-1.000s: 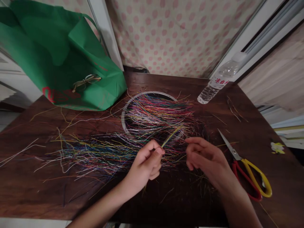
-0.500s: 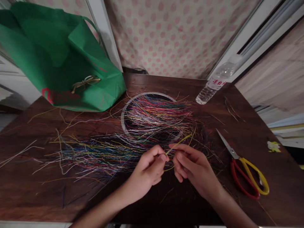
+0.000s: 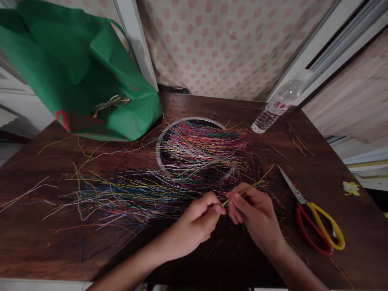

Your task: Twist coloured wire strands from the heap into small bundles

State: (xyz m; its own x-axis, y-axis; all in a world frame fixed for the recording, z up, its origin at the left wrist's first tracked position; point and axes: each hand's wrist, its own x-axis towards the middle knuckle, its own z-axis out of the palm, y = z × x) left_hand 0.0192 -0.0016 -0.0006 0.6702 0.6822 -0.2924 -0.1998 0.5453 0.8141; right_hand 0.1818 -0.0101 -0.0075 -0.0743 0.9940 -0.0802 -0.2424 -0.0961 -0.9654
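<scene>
Two bare hands meet near the middle of the head view, low over a dark wooden tabletop (image 3: 36,242). The left hand (image 3: 197,228) has its thumb and forefinger pinched on a few thin yellow-green strands (image 3: 250,187), with the other fingers folded in beneath. The right hand (image 3: 256,216) is half curled just beside it, its thumb and forefinger at the same strands; whether those fingertips grip or only touch cannot be told. The strands run slantwise from the left fingertips past the right hand, and their free ends fan out above its knuckles. Just beyond the hands, a heap of multicoloured strands (image 3: 200,147), mostly red, pink and white, lies across a round black piece with a pale grey rim (image 3: 158,155). A longer spread of blue, yellow and white strands (image 3: 121,198) stretches out to the left of the left hand, over the wood. Near the right hand, on its outer side, lies a pair of scissors (image 3: 301,199) with one red and one yellow handle, the blades pointing away from the person. Farther back on that side is a clear bottle (image 3: 277,106) with a white cap and red characters on its label. At the far left sits a green bag (image 3: 72,76), with eyeglasses (image 3: 110,105) against its front.
</scene>
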